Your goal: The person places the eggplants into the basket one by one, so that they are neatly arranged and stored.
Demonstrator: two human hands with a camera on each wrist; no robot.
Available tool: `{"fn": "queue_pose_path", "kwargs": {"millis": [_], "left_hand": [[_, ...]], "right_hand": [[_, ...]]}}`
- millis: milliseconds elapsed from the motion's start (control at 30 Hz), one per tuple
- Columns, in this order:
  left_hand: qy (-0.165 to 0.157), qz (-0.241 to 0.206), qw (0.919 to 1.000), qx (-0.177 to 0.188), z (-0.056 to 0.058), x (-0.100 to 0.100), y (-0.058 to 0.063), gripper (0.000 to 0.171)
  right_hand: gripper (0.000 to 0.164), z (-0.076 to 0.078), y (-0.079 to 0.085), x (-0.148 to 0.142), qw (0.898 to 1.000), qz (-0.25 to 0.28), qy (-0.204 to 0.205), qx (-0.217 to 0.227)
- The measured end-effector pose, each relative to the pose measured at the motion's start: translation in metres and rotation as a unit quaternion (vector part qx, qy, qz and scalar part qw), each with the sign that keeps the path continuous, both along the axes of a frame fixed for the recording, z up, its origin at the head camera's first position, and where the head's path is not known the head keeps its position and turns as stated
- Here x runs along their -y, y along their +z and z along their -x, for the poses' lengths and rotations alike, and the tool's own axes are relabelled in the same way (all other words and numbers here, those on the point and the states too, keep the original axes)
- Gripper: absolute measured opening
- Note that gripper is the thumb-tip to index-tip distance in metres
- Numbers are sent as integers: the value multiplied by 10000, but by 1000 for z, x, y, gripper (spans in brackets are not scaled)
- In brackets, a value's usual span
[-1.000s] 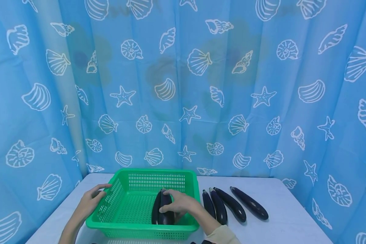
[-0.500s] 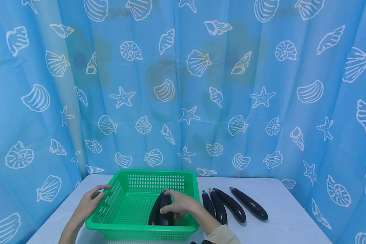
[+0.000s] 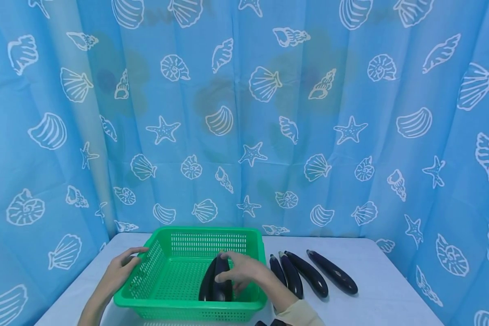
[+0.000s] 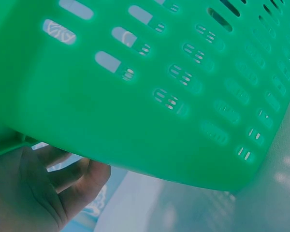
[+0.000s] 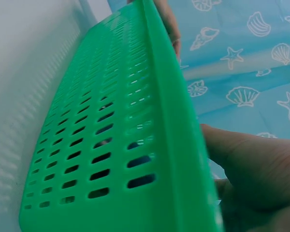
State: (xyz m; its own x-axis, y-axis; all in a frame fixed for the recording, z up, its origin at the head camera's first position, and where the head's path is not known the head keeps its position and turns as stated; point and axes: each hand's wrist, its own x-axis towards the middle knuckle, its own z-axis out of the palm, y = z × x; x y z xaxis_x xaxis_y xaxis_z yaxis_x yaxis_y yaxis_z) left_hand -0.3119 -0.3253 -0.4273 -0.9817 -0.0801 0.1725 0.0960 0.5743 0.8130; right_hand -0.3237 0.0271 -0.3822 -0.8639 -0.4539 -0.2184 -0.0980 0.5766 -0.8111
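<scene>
Two eggplants (image 3: pixel 206 284) now lie skewed in the basket (image 3: pixel 175 305): the left one's base has shifted leftward, so placement appears unsettled. Right grip (image 3: pixel 244 270) holds the other; left grip (image 3: pixel 120 269) touches the basket, hold unclear.

The head camera sits farthest back, facing forward and tipped down: the seashell-print curtain (image 3: pixel 285 190) fills its upper frame, the green slotted plastic basket (image 3: pixel 187 304) its lower middle. The left-wrist view is right up against that basket's outside, green nearly edge to edge. The right-wrist one looks close along the outside, curtain at upper right. All three views share basket and curtain.
</scene>
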Motion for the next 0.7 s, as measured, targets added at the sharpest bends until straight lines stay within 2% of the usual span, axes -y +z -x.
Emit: {"fn": "queue_pose_path", "kwargs": {"millis": [433,700], "left_hand": [[-43,-34,10000,-18,1,1,-1,46],[5,-10,10000,-15,0,0,-1,44]], "right_hand": [[60,2,13,-5,9999,-41,44,-105],[59,1,11,-10,9998,39,144,-106]]}}
